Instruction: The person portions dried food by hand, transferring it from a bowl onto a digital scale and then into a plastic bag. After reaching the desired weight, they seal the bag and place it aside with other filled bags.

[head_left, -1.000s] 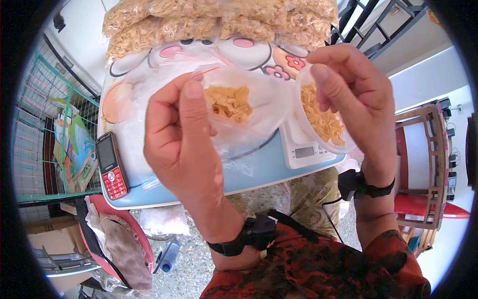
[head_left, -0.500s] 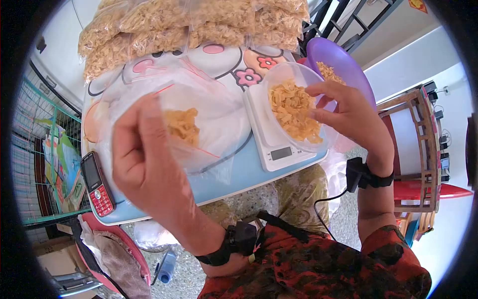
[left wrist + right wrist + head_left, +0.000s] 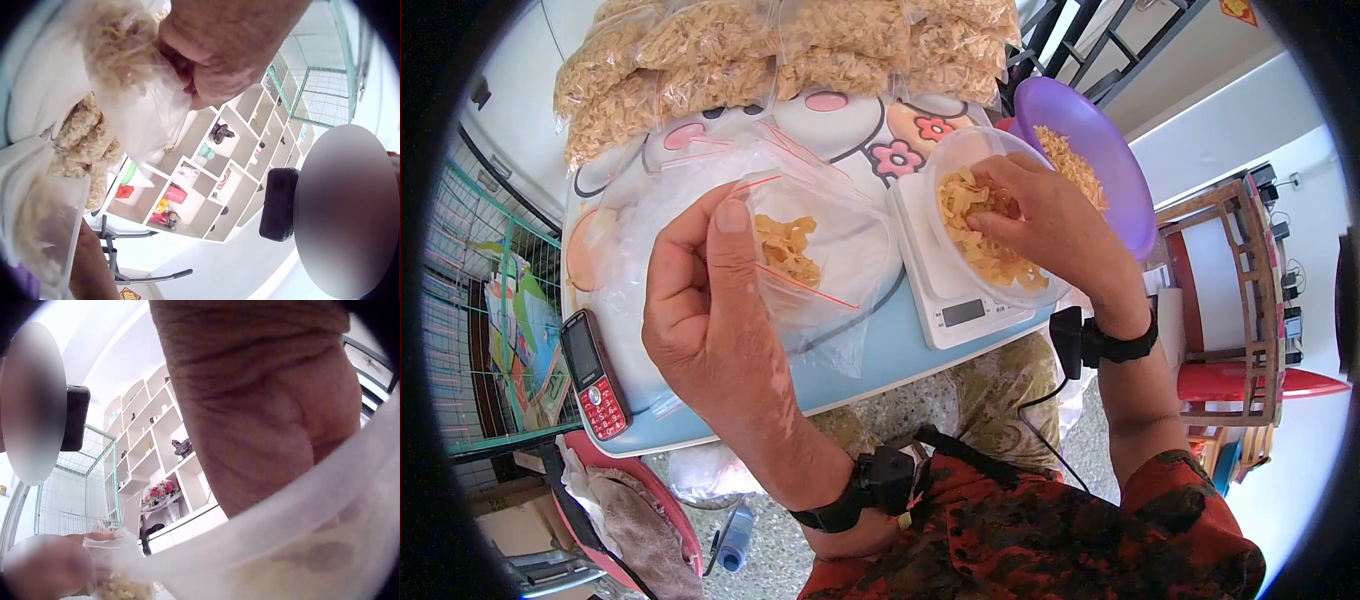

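My left hand (image 3: pixel 710 290) pinches the rim of a clear zip bag (image 3: pixel 835 240) with a red seal line, between thumb and fingers. Some dried yellow flakes (image 3: pixel 788 250) lie inside the bag, whose mouth gapes towards the right. My right hand (image 3: pixel 1050 220) dips into a translucent plastic bowl (image 3: pixel 1040 292), its thumb and fingers curled round some of the dried flakes there. The bowl sits tilted on a white kitchen scale (image 3: pixel 930 290). In the right wrist view the bowl's pale wall (image 3: pixel 250 550) covers the fingertips.
Filled bags of flakes (image 3: pixel 730 40) are stacked along the table's far side. A purple basin (image 3: pixel 1125 190) with more flakes stands beyond the bowl. A red phone (image 3: pixel 597 380) lies at the table's left edge, and empty plastic bags (image 3: pixel 630 260) lie beneath the left hand.
The view has shifted, bringing the purple basin into sight. My right hand rose near the bag, moved back over the bowl, then lowered into the flakes. My left hand keeps hold of the bag.
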{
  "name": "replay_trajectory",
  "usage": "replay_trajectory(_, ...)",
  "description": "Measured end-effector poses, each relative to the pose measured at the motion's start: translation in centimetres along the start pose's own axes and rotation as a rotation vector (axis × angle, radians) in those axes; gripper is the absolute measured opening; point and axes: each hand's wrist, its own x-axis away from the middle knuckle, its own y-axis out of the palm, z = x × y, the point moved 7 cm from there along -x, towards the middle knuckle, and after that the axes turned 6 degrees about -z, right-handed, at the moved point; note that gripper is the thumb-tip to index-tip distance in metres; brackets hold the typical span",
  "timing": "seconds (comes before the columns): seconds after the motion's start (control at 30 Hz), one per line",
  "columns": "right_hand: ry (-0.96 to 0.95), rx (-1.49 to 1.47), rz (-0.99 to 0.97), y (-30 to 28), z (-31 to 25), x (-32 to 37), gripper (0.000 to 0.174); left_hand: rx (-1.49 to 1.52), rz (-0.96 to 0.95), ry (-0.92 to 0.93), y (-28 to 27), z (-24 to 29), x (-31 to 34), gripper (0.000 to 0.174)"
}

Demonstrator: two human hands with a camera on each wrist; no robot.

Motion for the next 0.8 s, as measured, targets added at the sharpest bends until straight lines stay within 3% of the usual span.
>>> replay_trajectory(0.1, 0.064, -0.045, -0.044, 0.3, 0.4, -0.2, 0.033, 0.0, -0.007, 0.012, 0.0, 0.1, 0.0, 0.02)
replay_trajectory(0.2, 0.013, 0.004, -0.019, 0.3, 0.6, -0.3, 0.031, 0.005, -0.005, 0.008, -0.2, 0.2, 0.0, 0.02)
replay_trajectory(0.4, 0.127, -0.21, 0.027, -1.1, 0.7, 0.3, 0.034, 0.042, -0.02, 0.01, -0.5, 0.0, -0.2, 0.019)
replay_trajectory(0.5, 0.09, -0.251, 0.039, -1.6, -0.7, 0.3, 0.037, 0.05, -0.018, -0.014, -0.3, -0.2, -0.1, 0.019)
replay_trajectory(0.6, -0.045, -0.12, 0.128, -1.0, -1.5, -0.3, 0.038, 0.065, -0.025, -0.009, 0.0, -0.1, -0.1, 0.019)
replay_trajectory(0.8, -0.021, -0.042, 0.096, 0.0, -1.9, -1.1, 0.031, 0.049, -0.005, 0.003, -0.3, -0.1, -0.2, 0.019)
